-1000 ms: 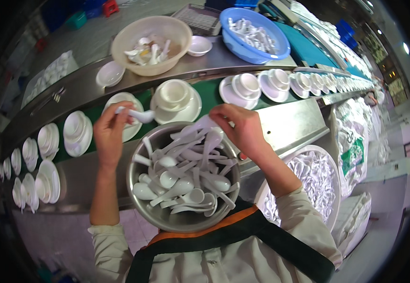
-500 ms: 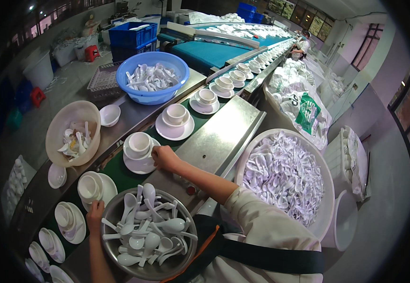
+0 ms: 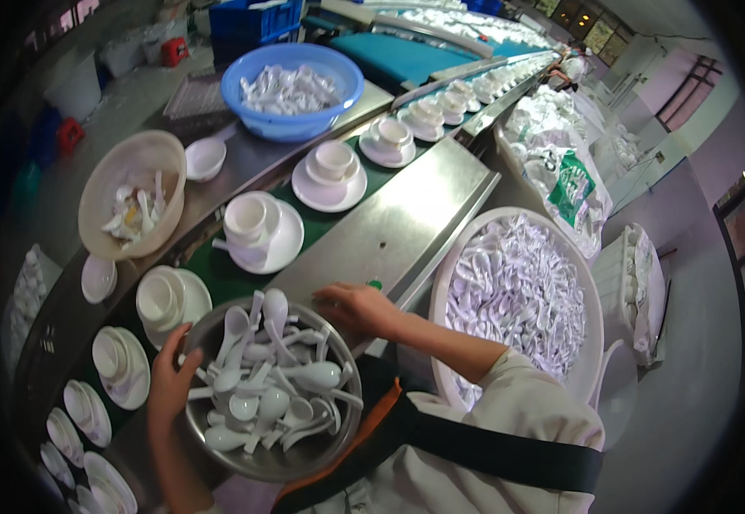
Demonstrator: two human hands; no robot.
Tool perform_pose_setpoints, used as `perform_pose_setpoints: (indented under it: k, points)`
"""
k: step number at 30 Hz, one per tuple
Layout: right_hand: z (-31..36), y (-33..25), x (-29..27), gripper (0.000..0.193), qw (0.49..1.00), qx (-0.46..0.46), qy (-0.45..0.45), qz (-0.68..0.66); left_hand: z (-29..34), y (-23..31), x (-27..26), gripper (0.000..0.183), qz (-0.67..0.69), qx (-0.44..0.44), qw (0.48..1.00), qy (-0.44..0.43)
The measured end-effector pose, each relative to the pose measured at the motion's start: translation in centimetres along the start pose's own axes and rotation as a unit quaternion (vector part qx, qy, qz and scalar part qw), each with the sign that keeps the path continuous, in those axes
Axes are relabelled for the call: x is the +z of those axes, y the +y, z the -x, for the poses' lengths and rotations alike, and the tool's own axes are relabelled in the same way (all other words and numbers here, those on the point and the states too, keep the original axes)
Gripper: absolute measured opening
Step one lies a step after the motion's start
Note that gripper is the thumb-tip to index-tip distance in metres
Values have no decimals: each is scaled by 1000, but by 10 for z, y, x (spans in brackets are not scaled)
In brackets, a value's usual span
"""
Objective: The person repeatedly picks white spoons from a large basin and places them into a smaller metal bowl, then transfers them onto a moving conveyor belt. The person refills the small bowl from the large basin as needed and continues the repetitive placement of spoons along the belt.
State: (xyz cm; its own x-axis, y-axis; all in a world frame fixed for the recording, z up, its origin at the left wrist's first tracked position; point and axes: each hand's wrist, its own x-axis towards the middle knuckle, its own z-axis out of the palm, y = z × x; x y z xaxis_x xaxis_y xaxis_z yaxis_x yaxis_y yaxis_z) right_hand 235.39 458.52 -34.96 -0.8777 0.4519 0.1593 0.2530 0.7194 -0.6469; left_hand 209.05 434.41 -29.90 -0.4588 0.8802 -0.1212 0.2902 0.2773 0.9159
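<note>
A round metal bowl (image 3: 304,458) heaped with white ceramic spoons (image 3: 274,377) sits low in front of me. My left hand (image 3: 171,381) grips its left rim. My right hand (image 3: 357,308) lies palm down over the bowl's upper right rim, fingers stretched toward the spoons, with nothing visibly in it. Just beyond the bowl runs a green conveyor belt (image 3: 218,274) carrying white cups on saucers. The nearest set (image 3: 252,227) has a spoon lying on its saucer.
A big white basin (image 3: 445,283) full of spoons stands at my right. A steel cover plate (image 3: 385,227) lies beside the belt. Behind the belt are a beige bowl (image 3: 111,176) with a few spoons, a small white bowl (image 3: 204,158) and a blue basin (image 3: 252,73) of spoons.
My right hand has drawn back from the cup and saucer on the belt to the bowl's rim. My view has swung to the right. The left hand stays on the bowl.
</note>
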Motion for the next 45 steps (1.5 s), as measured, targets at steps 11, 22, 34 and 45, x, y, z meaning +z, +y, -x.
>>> perform_pose_setpoints:
  k: [11, 22, 34, 45]
  points:
    - [67, 9, -21, 30, 995, 52, 89, 3, 6, -15, 9, 37, 92, -29, 995, 14]
    - [-27, -36, -37, 44, 979, 36, -2, -198, -15, 0, 37, 35, 136, -9, 989, -54]
    - [-78, 66, -80, 14, 924, 17, 186, -335, -26, 5, 49, 40, 84, -13, 996, -12]
    - [-90, 93, -85, 40, 996, -14, 28, -79, -43, 31, 74, 40, 97, -42, 994, 8]
